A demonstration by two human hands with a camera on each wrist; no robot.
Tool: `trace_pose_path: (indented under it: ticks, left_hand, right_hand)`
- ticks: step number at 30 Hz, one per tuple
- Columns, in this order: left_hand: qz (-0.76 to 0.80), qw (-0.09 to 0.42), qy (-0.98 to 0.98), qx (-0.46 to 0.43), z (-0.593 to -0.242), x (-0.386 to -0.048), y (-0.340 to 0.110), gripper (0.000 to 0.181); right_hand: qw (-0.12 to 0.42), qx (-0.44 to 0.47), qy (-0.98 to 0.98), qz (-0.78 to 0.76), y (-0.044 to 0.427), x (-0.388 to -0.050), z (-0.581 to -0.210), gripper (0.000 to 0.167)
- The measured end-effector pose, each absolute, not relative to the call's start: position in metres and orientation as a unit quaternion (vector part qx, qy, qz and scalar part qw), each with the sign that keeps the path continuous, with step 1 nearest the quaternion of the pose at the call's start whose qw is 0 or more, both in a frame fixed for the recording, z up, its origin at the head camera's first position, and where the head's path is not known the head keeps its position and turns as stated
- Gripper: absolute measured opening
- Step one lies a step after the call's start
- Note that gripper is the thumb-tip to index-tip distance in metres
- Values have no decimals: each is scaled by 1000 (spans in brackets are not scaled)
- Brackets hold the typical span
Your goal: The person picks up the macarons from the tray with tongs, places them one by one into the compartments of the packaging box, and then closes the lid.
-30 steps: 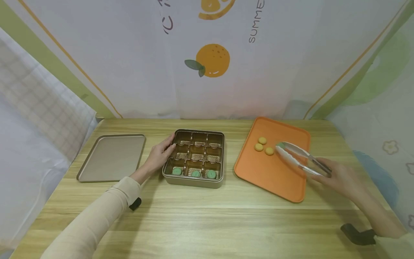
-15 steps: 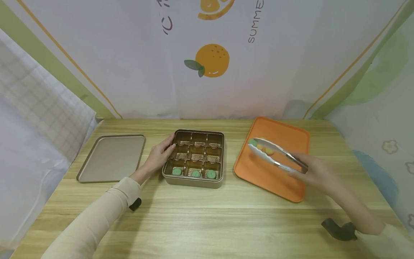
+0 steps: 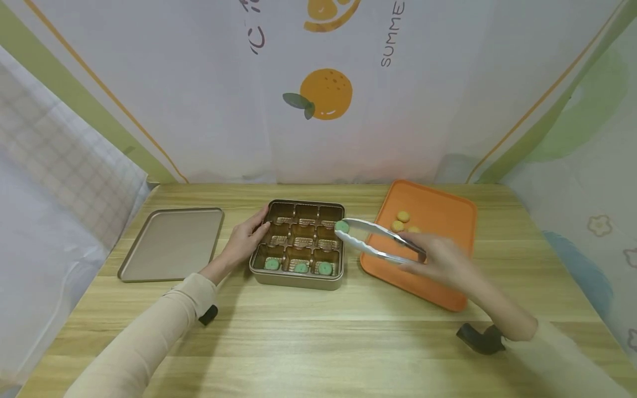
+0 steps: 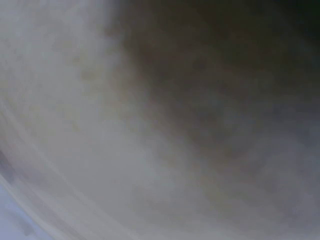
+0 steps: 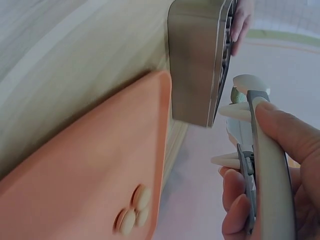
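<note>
the step in hand looks like carrying a small, round, green, thick disc-like piece (image 3: pixel 342 226) over to a square, bronze-coloured metal tin (image 3: pixel 298 281). the piece is pinched between the pale tips of slim metal tongs (image 3: pixel 372 250), just above the tin's rim at about two to three o'clock, and it appears clear of that rim.

the right hand (image 3: pixel 438 257) grips the tongs by the handle end; the left hand (image 3: pixel 244 240) holds the tin's side, fingers at ten o'clock. the left wrist view is too blurred to add anything.

the next move probably calls for centring the tips over a vacant compartment of the glossy brown nine-part insert (image 3: pixel 302 241), with pressure kept steady until the piece is low. three green pieces (image 3: pixel 325 268) sit one each in the compartments at five, six and seven o'clock; the other six hold none.

the gripped piece looks matte and smooth-edged; its material i cannot tell. at three o'clock, an orange rectangular tray (image 3: pixel 433 204) carries three round yellow pieces (image 3: pixel 403 216).
</note>
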State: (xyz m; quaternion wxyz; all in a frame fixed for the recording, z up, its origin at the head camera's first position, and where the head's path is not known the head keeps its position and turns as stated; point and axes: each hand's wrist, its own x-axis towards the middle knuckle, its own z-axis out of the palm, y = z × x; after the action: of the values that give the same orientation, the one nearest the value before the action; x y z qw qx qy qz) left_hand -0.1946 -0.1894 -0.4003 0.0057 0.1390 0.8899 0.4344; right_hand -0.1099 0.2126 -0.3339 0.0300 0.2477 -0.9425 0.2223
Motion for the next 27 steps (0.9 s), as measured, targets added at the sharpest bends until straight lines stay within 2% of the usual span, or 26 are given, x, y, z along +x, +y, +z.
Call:
trace_pose_path:
  ticks: [12,27]
  left_hand:
    - [442,7,887,129,-401,-195,-189,50]
    - [438,8,889,131,-402,-196,-190,51]
  right_hand:
    - [18,269,-939,215,191,-122,-338,45]
    - [6,277,-944,178,180,-127,-329,44]
